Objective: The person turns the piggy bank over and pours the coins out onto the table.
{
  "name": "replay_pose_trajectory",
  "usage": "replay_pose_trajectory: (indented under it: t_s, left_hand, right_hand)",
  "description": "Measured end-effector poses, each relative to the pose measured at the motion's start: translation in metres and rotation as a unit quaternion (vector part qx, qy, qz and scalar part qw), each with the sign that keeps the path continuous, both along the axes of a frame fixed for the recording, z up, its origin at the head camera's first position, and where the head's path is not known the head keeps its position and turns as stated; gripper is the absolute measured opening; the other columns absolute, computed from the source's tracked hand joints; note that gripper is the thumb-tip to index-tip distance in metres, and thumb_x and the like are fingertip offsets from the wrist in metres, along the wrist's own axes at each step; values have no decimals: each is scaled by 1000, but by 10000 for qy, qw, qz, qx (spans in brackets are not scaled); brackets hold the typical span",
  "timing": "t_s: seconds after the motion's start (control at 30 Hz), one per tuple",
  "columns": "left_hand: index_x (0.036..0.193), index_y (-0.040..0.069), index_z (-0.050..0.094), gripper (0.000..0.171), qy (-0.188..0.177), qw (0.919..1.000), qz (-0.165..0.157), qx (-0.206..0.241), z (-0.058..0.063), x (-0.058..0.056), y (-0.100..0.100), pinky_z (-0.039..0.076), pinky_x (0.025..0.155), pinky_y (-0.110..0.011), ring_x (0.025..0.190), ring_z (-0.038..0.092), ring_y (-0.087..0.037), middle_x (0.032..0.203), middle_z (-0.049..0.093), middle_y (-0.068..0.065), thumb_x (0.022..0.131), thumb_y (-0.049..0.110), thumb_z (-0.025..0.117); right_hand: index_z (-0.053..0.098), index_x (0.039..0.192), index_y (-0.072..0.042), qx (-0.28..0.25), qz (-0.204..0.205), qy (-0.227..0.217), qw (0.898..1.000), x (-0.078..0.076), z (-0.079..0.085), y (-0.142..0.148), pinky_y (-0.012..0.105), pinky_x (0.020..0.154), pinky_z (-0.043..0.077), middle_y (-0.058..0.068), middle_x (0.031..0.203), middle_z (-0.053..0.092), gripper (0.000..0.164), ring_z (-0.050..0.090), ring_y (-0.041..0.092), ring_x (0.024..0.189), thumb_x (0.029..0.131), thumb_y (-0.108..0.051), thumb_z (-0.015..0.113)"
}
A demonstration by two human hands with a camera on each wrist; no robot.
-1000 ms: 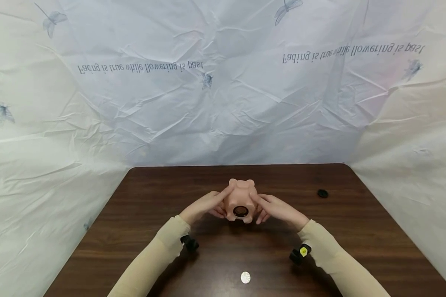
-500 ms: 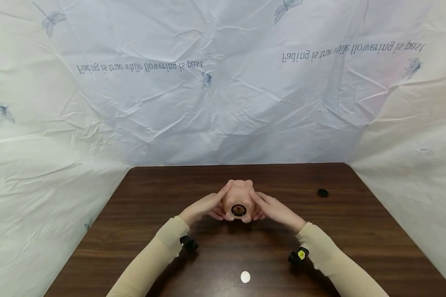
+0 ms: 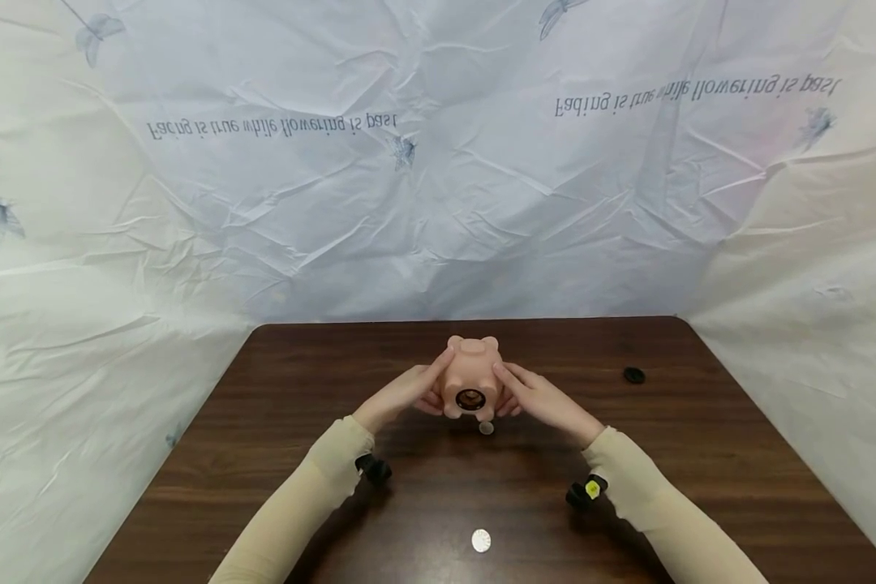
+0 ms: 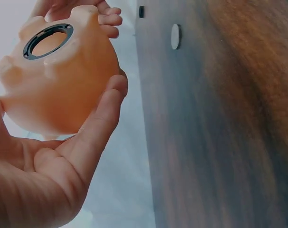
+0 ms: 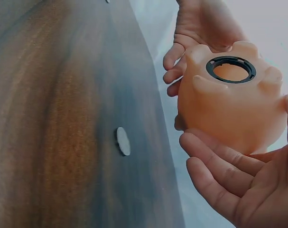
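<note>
Second coin (image 3: 486,427) appeared near one piggy bank (image 3: 472,369); first coin (image 3: 481,540) apart.

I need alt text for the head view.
Left hand and right hand hold a pink container, its round hole facing the camera. One pale disc shows below; another lies nearer on the dark table, a black disc farther right.

I have a dark brown, wood-grained bench (image 3: 431,487) before me, its far corners rounded. Close to me a pale round coin (image 3: 481,540) lies on it; farther off, to my right, lies a black disc (image 3: 633,375). A second coin (image 3: 487,427), beyond the first, seems to touch it, though I cannot be sure.
</note>
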State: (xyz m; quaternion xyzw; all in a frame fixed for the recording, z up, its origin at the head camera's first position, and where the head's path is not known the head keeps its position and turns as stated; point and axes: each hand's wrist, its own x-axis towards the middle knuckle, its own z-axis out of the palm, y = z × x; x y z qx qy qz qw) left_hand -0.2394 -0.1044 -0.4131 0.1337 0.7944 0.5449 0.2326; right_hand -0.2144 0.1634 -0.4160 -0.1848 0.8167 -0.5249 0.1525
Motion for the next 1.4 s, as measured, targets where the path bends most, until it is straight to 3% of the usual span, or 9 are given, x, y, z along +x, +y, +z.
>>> replay_pose_trajectory:
  t_s: [0.2, 0.33, 0.57, 0.7, 0.77, 1.0, 1.1, 1.27, 1.4]
  left_hand:
    - [144, 3, 52, 85, 120, 9997, -40, 209, 2, -2, 2, 57, 90, -44, 99, 71, -24, 113, 71, -13, 97, 73, 42]
    - [156, 17, 36, 76, 1086, 9927, -231, 465, 22, 0, 0, 53, 96, -44, 117, 63, -20, 136, 59, -7, 96, 57, 61]
    - [162, 32, 18, 113, 3637, 9206, -1165, 811, 75, 23, 1, 37, 114, -41, 144, 37, -18, 163, 30, 6, 77, 11, 90]
    - [162, 13, 19, 113, 4428, 8797, -1482, 896, 68, 17, 2, 30, 119, -40, 151, 23, -24, 167, 20, -4, 74, 1, 89]
    - [162, 12, 17, 112, 4554, 8738, -1503, 800, 54, 10, 2, 27, 120, -39, 152, 20, -23, 168, 17, -3, 76, 2, 88]
    - [163, 22, 10, 113, 4130, 8964, -1472, 652, 34, 3, 4, 26, 120, -37, 152, 19, -19, 168, 15, 4, 81, 12, 86]
    - [163, 26, 14, 107, 3679, 9214, -1180, 422, 30, 3, 4, 33, 117, -41, 148, 29, -17, 165, 23, 4, 83, 23, 85]
    - [153, 25, 38, 63, 1992, 9770, -760, -100, 20, 2, 4, 49, 100, -49, 119, 60, -16, 137, 58, 0, 101, 54, 55]
    - [140, 16, 55, 69, 559, 9936, -974, -87, 7, 2, 5, 55, 92, -48, 97, 71, -26, 110, 71, -10, 103, 67, 28]
  right_hand:
    - [25, 160, -10, -94, -89, 73, 9999, -1, -4, 3, 49, 89, 55, 15, 117, 66, 65, 66, 32, 104, 109, -49, 38]
    - [12, 163, -27, -249, 65, 959, 9951, 3, 10, 9, 48, 91, 54, 15, 139, 54, 74, 60, 31, 117, 105, -38, 56]
    - [4, 164, -22, -606, 288, 3194, 9452, 16, 38, 18, 42, 105, 46, 9, 165, 22, 114, 42, 24, 139, 84, 2, 81]
    - [6, 162, -6, -664, 370, 3893, 9180, 12, 33, 16, 26, 106, 41, 13, 168, 12, 111, 36, 13, 142, 80, 14, 79]
    - [8, 161, -2, -649, 344, 3928, 9167, 9, 29, 15, 28, 107, 41, 16, 167, 13, 109, 33, 9, 143, 80, 15, 78]
    - [8, 163, -9, -654, 424, 3354, 9389, 5, 18, 15, 39, 103, 47, 12, 166, 17, 106, 37, 15, 141, 84, 12, 75]
    - [5, 164, -16, -629, 507, 2724, 9588, 4, 16, 18, 41, 99, 51, 12, 164, 23, 106, 43, 26, 138, 88, 3, 76]
    - [16, 162, -15, -174, 479, 1147, 9921, 2, 7, 22, 50, 94, 53, 12, 133, 62, 72, 65, 33, 114, 105, -31, 57]
    - [31, 157, -11, 91, 591, 351, 9976, 0, -6, 20, 52, 93, 53, 9, 107, 72, 58, 71, 32, 92, 111, -47, 33]
